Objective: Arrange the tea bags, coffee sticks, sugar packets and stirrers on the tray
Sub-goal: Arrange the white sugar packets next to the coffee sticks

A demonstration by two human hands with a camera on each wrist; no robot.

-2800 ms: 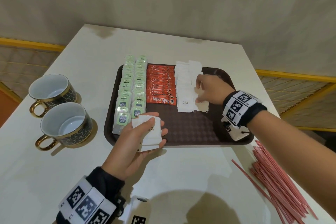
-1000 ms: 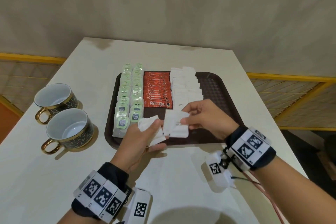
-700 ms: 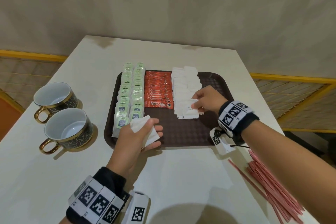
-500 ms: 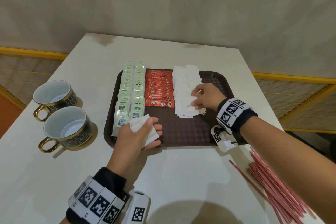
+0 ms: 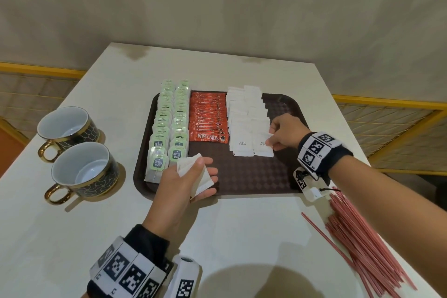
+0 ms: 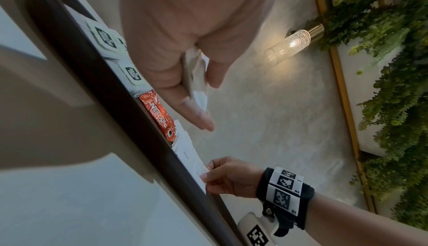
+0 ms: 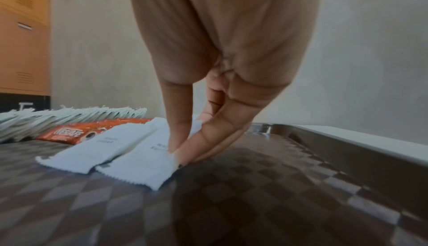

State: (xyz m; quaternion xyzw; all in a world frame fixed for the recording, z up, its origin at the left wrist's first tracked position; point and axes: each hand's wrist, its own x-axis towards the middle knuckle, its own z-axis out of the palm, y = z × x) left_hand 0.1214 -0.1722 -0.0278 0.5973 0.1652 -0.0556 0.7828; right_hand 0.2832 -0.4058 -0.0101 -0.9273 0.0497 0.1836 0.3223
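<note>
**Sugar packets go down on a café tray**

A pale table (image 5: 72, 237) stands against a mottled grey-beige wall (image 5: 217, 2), with yellow-framed mesh rails (image 5: 387, 113) low on either side. At the far left of the table, two dark, gold-handled cups (image 5: 79, 150) stand empty, side by side. Next comes a dark brown checker-textured tray (image 5: 254, 176). On it, from the left, lie two rows of green tea bags (image 5: 169, 128), a row of red coffee sticks (image 5: 209, 118) and two rows of white sugar packets (image 5: 246, 118), each row running from the far rim towards the person. The left hand (image 5: 186, 181) hovers over the tray's near left corner, thumb and fingers curled round a small stack of sugar packets (image 5: 193, 174). The right hand (image 5: 285, 133) reaches in to the right-hand sugar row, thumb and forefinger pinched together on the right edge of the nearest packet (image 7: 143, 160), which lies flat on the tray. At the far right, a heap of pink stirrers (image 5: 367, 249) lies on the table, off the tray. The left wrist view shows a lit glass wall lamp (image 6: 289, 46) with a brass fitting and green foliage (image 6: 398, 67) beside it; the right wrist view shows an orange cabinet (image 7: 23, 39) beyond the tea bags.
</note>
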